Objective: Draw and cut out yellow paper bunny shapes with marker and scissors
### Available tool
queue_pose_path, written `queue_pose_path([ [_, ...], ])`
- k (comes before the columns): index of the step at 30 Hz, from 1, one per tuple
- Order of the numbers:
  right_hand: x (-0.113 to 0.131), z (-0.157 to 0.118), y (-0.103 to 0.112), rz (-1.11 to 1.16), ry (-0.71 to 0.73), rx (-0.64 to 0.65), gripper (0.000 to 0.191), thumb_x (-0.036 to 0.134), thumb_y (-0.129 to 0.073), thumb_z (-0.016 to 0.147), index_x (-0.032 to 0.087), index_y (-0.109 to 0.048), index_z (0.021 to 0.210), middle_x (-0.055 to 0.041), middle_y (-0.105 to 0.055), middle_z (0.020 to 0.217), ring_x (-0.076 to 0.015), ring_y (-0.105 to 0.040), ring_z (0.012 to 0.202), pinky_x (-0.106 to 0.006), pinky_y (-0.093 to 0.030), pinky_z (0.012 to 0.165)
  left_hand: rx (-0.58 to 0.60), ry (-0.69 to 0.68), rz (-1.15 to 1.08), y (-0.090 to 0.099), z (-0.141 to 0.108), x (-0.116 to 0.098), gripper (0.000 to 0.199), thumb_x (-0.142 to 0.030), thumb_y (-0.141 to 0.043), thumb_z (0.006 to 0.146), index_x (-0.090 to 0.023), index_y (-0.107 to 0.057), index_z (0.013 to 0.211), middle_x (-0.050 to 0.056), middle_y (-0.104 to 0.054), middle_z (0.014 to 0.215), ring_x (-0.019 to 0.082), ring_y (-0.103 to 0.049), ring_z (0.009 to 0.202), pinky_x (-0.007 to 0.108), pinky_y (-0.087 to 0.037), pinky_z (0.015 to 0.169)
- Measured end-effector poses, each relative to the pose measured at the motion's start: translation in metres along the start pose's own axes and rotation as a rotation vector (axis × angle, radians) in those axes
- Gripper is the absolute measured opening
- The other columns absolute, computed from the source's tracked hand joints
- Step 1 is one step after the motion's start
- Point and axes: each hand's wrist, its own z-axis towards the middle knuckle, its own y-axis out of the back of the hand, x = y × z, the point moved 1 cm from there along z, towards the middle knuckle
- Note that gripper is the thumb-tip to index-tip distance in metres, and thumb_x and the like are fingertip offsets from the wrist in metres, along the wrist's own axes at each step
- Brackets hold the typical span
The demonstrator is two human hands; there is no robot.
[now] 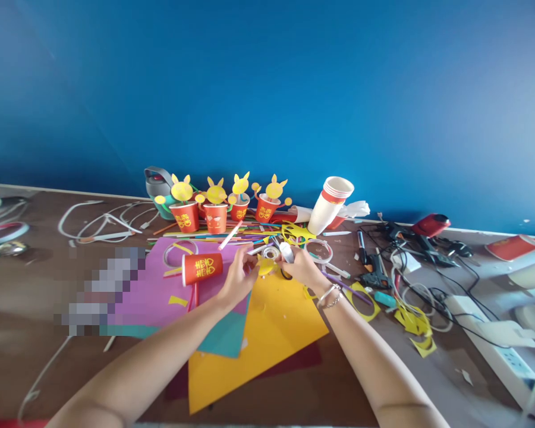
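My left hand pinches the edge of a small yellow paper piece above the yellow sheet. Close by on the right, my right hand is closed around a small white object; a dark curved part shows beneath it, and its kind is unclear. A white ring of tape lies just beyond the yellow piece. Left of my left hand, a red paper cup with gold characters lies on its side on the purple sheet.
Several red cups with yellow rabbit-eared paper figures stand along the back, beside a tilted white cup stack. Coloured sticks lie before them. To the right are glue guns, cables, yellow scraps and a power strip.
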Motion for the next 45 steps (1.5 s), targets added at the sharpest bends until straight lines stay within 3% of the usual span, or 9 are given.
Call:
queue_pose_path([
  [6, -0.006, 0.001, 0.002, -0.469, 0.048, 0.019, 0.01, 0.015, -0.056, 0.071, 0.014, -0.06, 0.08, -0.0087, -0.067, 0.077, -0.0209, -0.062, 0.074, -0.026, -0.037, 0.064, -0.061, 0.034, -0.066, -0.001, 0.001, 0.004, 0.044, -0.025, -0.058, 0.08, -0.02, -0.042, 0.121, 0.0, -0.06, 0.079, 0.013, -0.059, 0.07, 0.028, -0.048, 0.064],
  [11, -0.002, -0.004, -0.006, -0.501, 0.073, 0.046, 0.012, 0.021, -0.057, 0.074, 0.016, -0.06, 0.085, -0.0081, -0.068, 0.084, -0.0212, -0.063, 0.079, -0.025, -0.036, 0.064, -0.058, -0.023, -0.034, -0.002, 0.001, 0.011, 0.043, -0.022, -0.057, 0.079, -0.021, -0.044, 0.12, 0.005, -0.061, 0.094, 0.014, -0.061, 0.075, 0.03, -0.051, 0.068],
  [15, -0.004, -0.006, -0.015, -0.535, 0.082, 0.054, 0.012, 0.017, -0.056, 0.073, 0.016, -0.059, 0.085, -0.0088, -0.067, 0.088, -0.0208, -0.062, 0.084, -0.025, -0.036, 0.067, -0.057, -0.052, 0.003, -0.001, 0.0, 0.017, 0.047, -0.017, -0.056, 0.078, -0.022, -0.043, 0.122, 0.008, -0.061, 0.103, 0.016, -0.062, 0.081, 0.033, -0.052, 0.074],
  [23, -0.001, -0.003, 0.001, -0.422, 0.022, 0.087, 0.009, 0.018, -0.058, 0.069, 0.016, -0.059, 0.078, -0.0049, -0.064, 0.07, -0.0178, -0.059, 0.067, -0.024, -0.035, 0.059, -0.069, -0.005, 0.027, 0.0, 0.0, 0.019, 0.046, -0.015, -0.054, 0.077, -0.021, -0.045, 0.122, 0.008, -0.059, 0.105, 0.014, -0.061, 0.077, 0.032, -0.052, 0.072],
  [29, 0.006, -0.003, 0.018, -0.15, -0.107, 0.17, 0.009, 0.019, -0.06, 0.063, 0.017, -0.052, 0.067, 0.0051, -0.047, 0.051, -0.0081, -0.04, 0.044, -0.02, -0.03, 0.045, -0.004, -0.039, 0.02, -0.005, 0.0, 0.019, 0.044, -0.01, -0.051, 0.075, -0.022, -0.046, 0.117, 0.004, -0.057, 0.098, 0.009, -0.055, 0.066, 0.025, -0.049, 0.06],
  [33, 0.006, -0.004, 0.014, -0.18, -0.023, 0.152, 0.008, 0.02, -0.06, 0.064, 0.016, -0.054, 0.067, 0.0033, -0.051, 0.055, -0.0087, -0.043, 0.049, -0.02, -0.031, 0.047, -0.018, -0.184, 0.268, -0.002, 0.0, 0.003, 0.043, -0.009, -0.052, 0.075, -0.022, -0.049, 0.116, 0.008, -0.058, 0.105, 0.019, -0.056, 0.094, 0.037, -0.048, 0.081],
  [35, 0.008, -0.006, 0.011, -0.254, 0.026, 0.12, 0.008, 0.021, -0.059, 0.066, 0.016, -0.058, 0.071, 0.0009, -0.056, 0.059, -0.0107, -0.048, 0.053, -0.021, -0.031, 0.05, 0.039, -0.258, 0.366, -0.001, -0.002, -0.008, 0.034, -0.012, -0.054, 0.077, -0.022, -0.053, 0.11, 0.008, -0.059, 0.107, 0.022, -0.053, 0.103, 0.042, -0.043, 0.09],
  [40, 0.022, -0.013, 0.007, -0.293, 0.155, 0.108, 0.012, 0.013, -0.054, 0.066, 0.018, -0.06, 0.076, 0.0, -0.061, 0.066, -0.0125, -0.052, 0.06, -0.022, -0.033, 0.055, 0.121, -0.32, 0.409, -0.002, -0.004, -0.018, 0.002, -0.021, -0.061, 0.078, -0.022, -0.062, 0.08, 0.005, -0.06, 0.094, 0.021, -0.054, 0.093, 0.038, -0.045, 0.083],
  [45, 0.026, -0.016, -0.001, -0.102, 0.197, 0.068, 0.002, 0.017, -0.052, 0.07, 0.018, -0.054, 0.069, 0.0026, -0.053, 0.062, -0.0107, -0.046, 0.058, -0.021, -0.035, 0.053, 0.127, -0.245, 0.322, -0.004, -0.002, -0.015, 0.006, -0.016, -0.06, 0.075, -0.021, -0.06, 0.071, 0.004, -0.061, 0.085, 0.019, -0.056, 0.085, 0.036, -0.045, 0.078],
])
